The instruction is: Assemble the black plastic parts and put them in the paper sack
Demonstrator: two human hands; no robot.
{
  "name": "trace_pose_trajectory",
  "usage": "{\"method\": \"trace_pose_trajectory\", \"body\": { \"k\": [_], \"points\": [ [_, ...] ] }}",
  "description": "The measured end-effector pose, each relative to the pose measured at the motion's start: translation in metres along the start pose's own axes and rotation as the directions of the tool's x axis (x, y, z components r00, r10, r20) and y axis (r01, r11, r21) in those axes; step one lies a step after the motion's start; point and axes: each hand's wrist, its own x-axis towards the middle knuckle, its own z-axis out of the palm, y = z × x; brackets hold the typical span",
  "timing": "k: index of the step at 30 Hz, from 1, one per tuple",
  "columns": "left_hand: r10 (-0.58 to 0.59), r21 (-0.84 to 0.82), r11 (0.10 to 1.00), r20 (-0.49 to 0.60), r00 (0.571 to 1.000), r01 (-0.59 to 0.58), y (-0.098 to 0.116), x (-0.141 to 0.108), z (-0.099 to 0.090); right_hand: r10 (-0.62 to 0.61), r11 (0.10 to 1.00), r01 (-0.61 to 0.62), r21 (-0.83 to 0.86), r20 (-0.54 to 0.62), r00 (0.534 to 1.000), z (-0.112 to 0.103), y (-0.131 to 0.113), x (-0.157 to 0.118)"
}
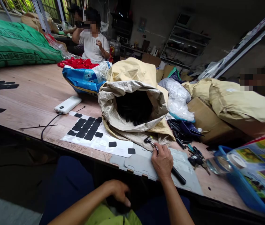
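My right hand [162, 161] is closed around a hammer [178, 175] over the grey mat [191, 170] at the table's front edge. The hammer's small metal head points to the far left, and its black grip sticks out behind my hand toward the right. Below the table edge, over my lap, my left hand [120, 192] has its fingers curled, with the thumb showing. Shadow hides what those fingers hold, if anything. Beside the mat, several black rounded square pieces [89, 128] lie on a white sheet [123, 147].
A large open sack [106, 101] with dark contents lies behind the mat. A white power bank [68, 104] with a cable is to the left. Keys [199, 159], a clear bottle [219, 165] and a blue basket [237, 184] sit at right. Another person [94, 43] sits across the table.
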Motion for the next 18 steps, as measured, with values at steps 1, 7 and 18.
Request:
{"method": "trace_pose_trajectory", "body": {
  "k": [1, 7, 18],
  "points": [
    [0.067, 0.003, 0.998, 0.092, 0.993, -0.067, 0.019, -0.015, -0.013, 0.000, 1.000, 0.000, -0.002, 0.000, 1.000, 0.000, 0.000, 0.000],
    [0.475, -0.397, 0.767, -0.177, 0.862, -0.504, 0.105, -0.084, -0.147, 0.011, 1.000, -0.011, 0.000, 0.012, 1.000, -0.001, -0.001, 0.000],
    [-0.352, -0.226, 0.904, -0.875, 0.333, 0.363, 0.107, -0.010, -0.248, 0.052, 0.998, -0.055, 0.041, 0.057, 0.997, -0.004, -0.001, 0.001]
  ]
}}
